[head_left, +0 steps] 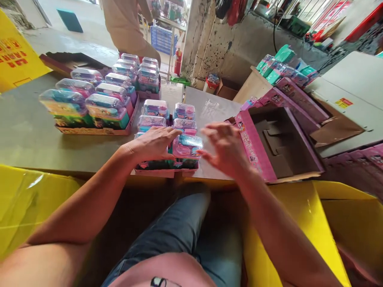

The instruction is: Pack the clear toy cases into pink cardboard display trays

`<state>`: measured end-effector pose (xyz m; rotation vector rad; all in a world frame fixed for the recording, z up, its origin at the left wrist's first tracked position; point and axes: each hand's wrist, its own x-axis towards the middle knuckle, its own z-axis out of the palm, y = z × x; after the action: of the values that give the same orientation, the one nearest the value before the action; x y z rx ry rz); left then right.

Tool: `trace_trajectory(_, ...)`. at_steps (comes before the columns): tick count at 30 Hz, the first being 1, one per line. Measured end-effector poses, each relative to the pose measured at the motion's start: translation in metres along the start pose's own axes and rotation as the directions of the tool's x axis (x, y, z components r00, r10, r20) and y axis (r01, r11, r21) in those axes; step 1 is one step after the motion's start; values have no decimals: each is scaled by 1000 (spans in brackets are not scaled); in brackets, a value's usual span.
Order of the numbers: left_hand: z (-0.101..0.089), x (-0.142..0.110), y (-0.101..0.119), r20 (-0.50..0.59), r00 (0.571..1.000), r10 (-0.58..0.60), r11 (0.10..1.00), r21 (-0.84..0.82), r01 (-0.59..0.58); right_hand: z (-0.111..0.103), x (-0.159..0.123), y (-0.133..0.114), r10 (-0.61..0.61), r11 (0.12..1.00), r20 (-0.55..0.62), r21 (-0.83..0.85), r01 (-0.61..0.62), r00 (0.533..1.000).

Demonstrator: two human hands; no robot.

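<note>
A pink tray (pixel 167 173) at the table's front edge holds two columns of small plastic cases with clear domed lids. My left hand (pixel 155 142) lies over the left front case, fingers stretched out and thumb apart, reaching toward the right front case (pixel 188 146). It covers much of the left front case, and I see no grip on it. Just right of the tray my right hand (pixel 224 148) hovers with its fingers apart and nothing in them; it is slightly blurred. An open pink carton (pixel 260 153) with a brown inside lies tipped to its right.
Filled trays of cases (pixel 104 107) stand at the left and back. Flattened pink cartons (pixel 295 105) and a white box (pixel 347 87) are at the right. Yellow cartons (pixel 32 207) flank my legs. A person (pixel 125 28) stands beyond the table, near a blue crate (pixel 163 39).
</note>
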<state>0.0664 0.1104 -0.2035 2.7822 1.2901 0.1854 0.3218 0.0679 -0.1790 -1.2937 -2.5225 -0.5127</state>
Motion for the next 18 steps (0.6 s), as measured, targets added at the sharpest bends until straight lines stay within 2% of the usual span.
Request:
trace_trajectory(2,2,0,-3,17,1000,-25,999,28,24,18,16,-41,-236,968,62,100,229,970)
trace_trajectory(3,4,0,-5,25,999,-29,999,35,28,29,21,-55,-313,945,84,128,301,946)
trace_trajectory(5,9,-2,-10,22,999,-23,999,36,22,50,24,-69,-380,921,114,137,364,918)
trace_trajectory(9,14,-4,-14,-11,1000,-5,1000,21,5,74,20,-66,-358,933,142,93,348,923)
trace_trajectory(13,14,-5,-13,-11,1000,-17,1000,25,17,73,19,-64,-339,940,202,35,339,919)
trace_trajectory(18,16,-12,-19,-76,997,-19,1000,-21,17,69,22,-75,-309,943,297,-26,331,904)
